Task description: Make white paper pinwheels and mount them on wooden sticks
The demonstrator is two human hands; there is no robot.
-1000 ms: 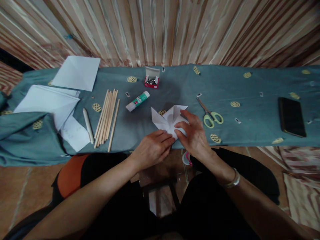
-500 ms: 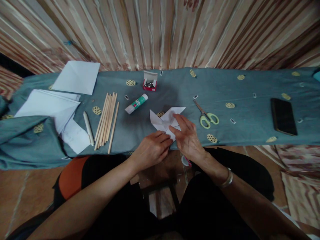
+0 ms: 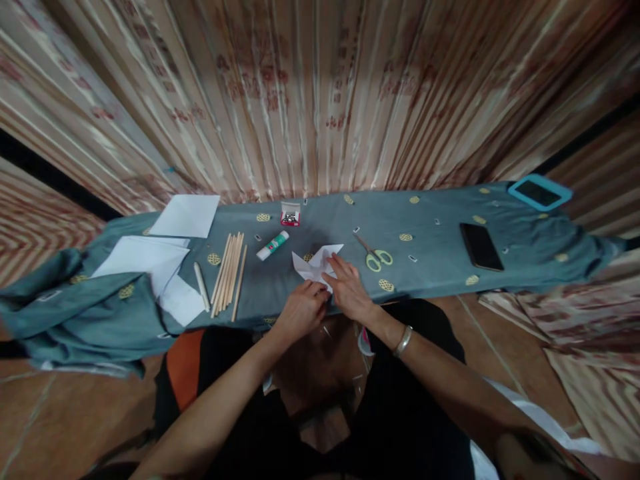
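A white paper pinwheel (image 3: 311,268) with pointed, folded blades lies near the front edge of the cloth-covered table. My left hand (image 3: 303,309) pinches its near edge, the fingers bunched together and partly hiding it. From the right, my right hand (image 3: 350,291) holds the paper, thumb near the centre and fingers on the right-hand blade. Beyond the pinwheel to the left lies a glue stick (image 3: 273,245). Scissors with green handles (image 3: 379,259) rest just right of my right hand.
Several wooden sticks (image 3: 229,275) and a white pen-like stick (image 3: 201,287) lie to the left, beside white paper sheets (image 3: 137,257). A small red box (image 3: 291,215) of metal pins stands open at the back. A black phone (image 3: 481,247) and a blue-framed tablet (image 3: 540,193) lie right.
The head view has shifted, so the table sits lower and the blue-framed tablet shows more fully. Both hands stay on the pinwheel, their grip much the same.
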